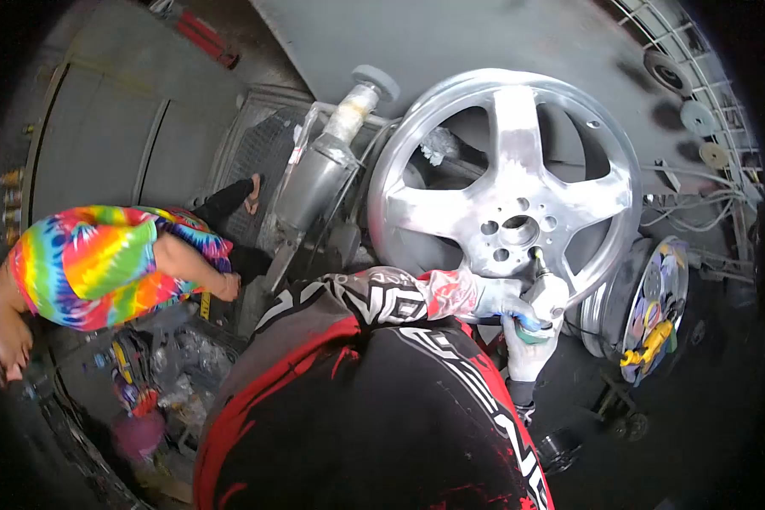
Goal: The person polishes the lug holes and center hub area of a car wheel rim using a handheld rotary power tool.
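A bare silver five-spoke alloy wheel (518,157) stands before me, its face towards me. My left hand (500,299), in a pale glove with blue on it, is closed on the body of a die grinder (547,295). Just below and to the right, my right hand (531,350), gloved in white with a dark cuff, wraps round the same tool. The grinder's thin tip reaches a bolt hole beside the wheel's centre bore (520,229); whether it touches the metal, I cannot tell. Part of the tool is hidden by my fingers.
To the left, a person in a tie-dye shirt (102,263) bends over. A motor machine (314,183) stands left of the wheel. On the right, another wheel (599,314) bears discs and a yellow power tool (650,342). Abrasive discs (697,118) hang on a wire rack.
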Motion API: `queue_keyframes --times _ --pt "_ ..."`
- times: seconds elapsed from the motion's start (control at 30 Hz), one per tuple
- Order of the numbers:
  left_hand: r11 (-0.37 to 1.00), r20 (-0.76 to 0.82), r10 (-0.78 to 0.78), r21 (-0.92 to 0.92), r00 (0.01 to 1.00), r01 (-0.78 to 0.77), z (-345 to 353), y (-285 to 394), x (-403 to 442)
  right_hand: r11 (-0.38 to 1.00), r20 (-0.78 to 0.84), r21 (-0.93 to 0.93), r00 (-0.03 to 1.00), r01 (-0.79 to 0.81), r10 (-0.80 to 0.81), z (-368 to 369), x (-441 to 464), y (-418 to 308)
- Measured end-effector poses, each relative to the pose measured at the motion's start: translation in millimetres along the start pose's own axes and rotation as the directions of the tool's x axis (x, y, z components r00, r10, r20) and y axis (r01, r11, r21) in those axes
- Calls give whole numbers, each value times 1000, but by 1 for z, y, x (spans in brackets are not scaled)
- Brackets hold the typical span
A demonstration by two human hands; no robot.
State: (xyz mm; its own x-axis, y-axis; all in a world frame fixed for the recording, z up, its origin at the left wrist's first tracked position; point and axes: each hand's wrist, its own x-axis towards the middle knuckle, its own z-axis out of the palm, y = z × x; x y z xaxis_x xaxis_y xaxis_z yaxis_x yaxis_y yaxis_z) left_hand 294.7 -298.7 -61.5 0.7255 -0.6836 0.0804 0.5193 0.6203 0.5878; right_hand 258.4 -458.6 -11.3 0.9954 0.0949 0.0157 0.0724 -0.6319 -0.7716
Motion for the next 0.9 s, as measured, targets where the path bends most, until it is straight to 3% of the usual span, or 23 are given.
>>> queue_keyframes --times 0.03,0.1,0.13,0.17,0.23,0.27,0.3,0.37,0.5,0.63,0.8,0.9 --pt "1000 -13 15 -5 1000 -15 -2 -2 -1 1000 19 -3 1000 7 -7 -1 1 -3" --pt "934 3 145 331 989 -138 -2 -6 -6 997 71 55 996 -51 48 -5 0 -13" --pt "926 -29 200 332 979 -180 2 -5 -2 999 88 54 996 -2 -3 -7 1 0" --pt "950 -112 255 215 960 -227 8 -7 -11 991 72 -102 994 85 -78 -8 2 10" --pt "984 -181 118 -111 976 -140 15 -6 -2 995 138 96 990 15 -28 -6 11 16" --pt "982 -166 42 -175 985 -72 3 -17 4 997 163 74 986 15 -26 -12 17 13" --pt "990 -170 125 -45 978 -134 1 -18 6 998 191 61 981 17 -28 -15 24 9" --pt "969 -189 128 -184 974 -163 5 -26 16 999 177 17 983 50 -52 -25 27 10" --pt "987 -269 82 -111 960 -116 22 -41 15 975 199 -112 966 189 -165 -42 24 -8" --pt "925 -331 185 -259 925 -278 27 -45 17 965 304 -70 927 254 -222 -50 40 -11" --pt "946 -300 235 -147 924 -289 19 -54 30 944 289 -85 915 319 -283 -57 45 -10" --pt "914 -264 263 -238 928 -327 25 -63 30 935 330 -179 914 307 -236 -65 41 -11"
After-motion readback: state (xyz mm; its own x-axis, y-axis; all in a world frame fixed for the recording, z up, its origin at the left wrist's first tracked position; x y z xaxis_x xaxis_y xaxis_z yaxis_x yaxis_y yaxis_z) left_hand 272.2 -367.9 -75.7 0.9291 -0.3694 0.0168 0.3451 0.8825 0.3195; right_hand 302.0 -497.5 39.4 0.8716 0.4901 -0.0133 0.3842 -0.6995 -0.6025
